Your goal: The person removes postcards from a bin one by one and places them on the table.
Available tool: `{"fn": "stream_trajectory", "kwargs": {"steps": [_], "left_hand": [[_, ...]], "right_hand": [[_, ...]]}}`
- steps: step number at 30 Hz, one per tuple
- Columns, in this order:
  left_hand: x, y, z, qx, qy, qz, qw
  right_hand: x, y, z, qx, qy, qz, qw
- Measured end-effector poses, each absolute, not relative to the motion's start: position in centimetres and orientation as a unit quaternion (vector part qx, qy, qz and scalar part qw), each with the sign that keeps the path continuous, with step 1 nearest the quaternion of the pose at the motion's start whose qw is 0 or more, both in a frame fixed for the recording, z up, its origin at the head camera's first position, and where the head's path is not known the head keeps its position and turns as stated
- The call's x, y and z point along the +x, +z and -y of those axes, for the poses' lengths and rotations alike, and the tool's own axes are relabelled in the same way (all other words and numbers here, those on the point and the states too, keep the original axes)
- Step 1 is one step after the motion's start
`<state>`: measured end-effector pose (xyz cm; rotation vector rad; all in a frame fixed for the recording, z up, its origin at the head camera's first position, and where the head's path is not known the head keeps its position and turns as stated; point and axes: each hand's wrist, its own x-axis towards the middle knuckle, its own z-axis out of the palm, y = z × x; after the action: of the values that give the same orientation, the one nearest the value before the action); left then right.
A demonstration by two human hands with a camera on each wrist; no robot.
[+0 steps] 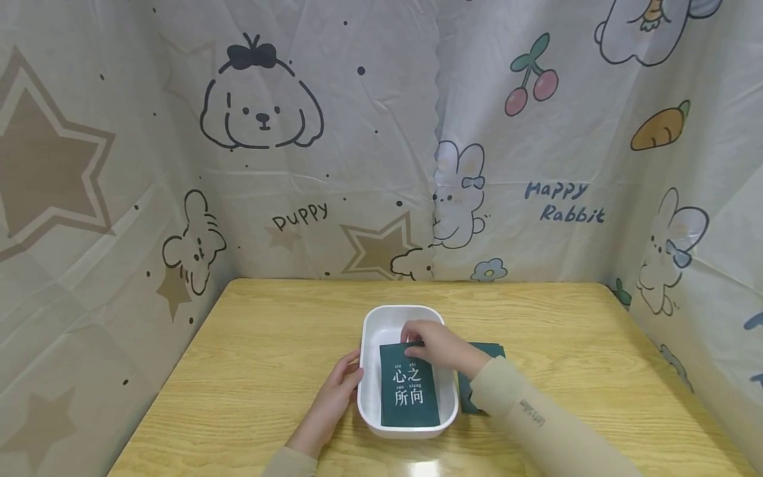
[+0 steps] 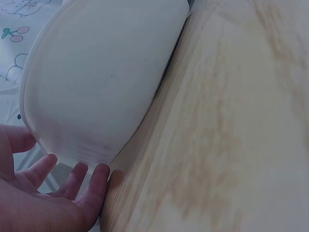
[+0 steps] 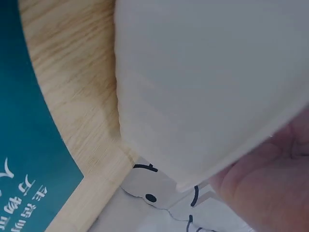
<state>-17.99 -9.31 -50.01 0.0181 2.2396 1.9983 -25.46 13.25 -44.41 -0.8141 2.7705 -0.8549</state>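
A white rounded plastic tub (image 1: 372, 371) stands on the table. Inside it, a dark green card (image 1: 410, 416) with white Chinese characters leans upright toward the near end. My right hand (image 1: 438, 346) reaches over the tub and pinches this card's top edge, thumb in front. My left hand (image 1: 335, 392) touches the tub's left side; the left wrist view shows that hand's fingertips (image 2: 100, 169) at its outer wall. In the right wrist view the tub hides the pinched card.
More dark green cards (image 1: 471, 397) lie right of the tub, partly under the right forearm; one green card (image 3: 34, 140) fills the left of the right wrist view. The wooden table (image 1: 268, 331) is bordered by printed cloth (image 1: 357, 132) behind and on both sides.
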Motion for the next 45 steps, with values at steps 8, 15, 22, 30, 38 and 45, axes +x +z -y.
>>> {"fn": "stream_trajectory", "kwargs": {"steps": [8,15,22,30,38,45], "left_hand": [[-18.0,-49.9,9.3,0.005,0.662,-0.746,0.073],[-17.8,-49.8,9.3,0.0,0.659,-0.748,0.079],[-17.8,-49.8,9.3,0.001,0.66,-0.747,0.078],[-17.8,-49.8,9.4,0.011,0.659,-0.748,0.075],[-18.0,-50.1,9.4,0.016,0.663,-0.745,0.069],[-17.9,-50.0,9.4,0.015,0.661,-0.747,0.067]], "right_hand": [[-25.5,-43.5,-14.1,-0.249,-0.346,-0.9,0.09],[-25.4,-43.2,-14.9,-0.223,-0.374,-0.894,0.106],[-25.2,-42.8,-15.7,-0.194,-0.396,-0.894,0.083],[-25.1,-42.3,-17.6,-0.167,-0.44,-0.881,0.054],[-24.9,-42.4,-20.1,-0.118,-0.486,-0.866,0.03],[-24.7,-41.6,-22.4,-0.087,-0.479,-0.873,0.003]]}}
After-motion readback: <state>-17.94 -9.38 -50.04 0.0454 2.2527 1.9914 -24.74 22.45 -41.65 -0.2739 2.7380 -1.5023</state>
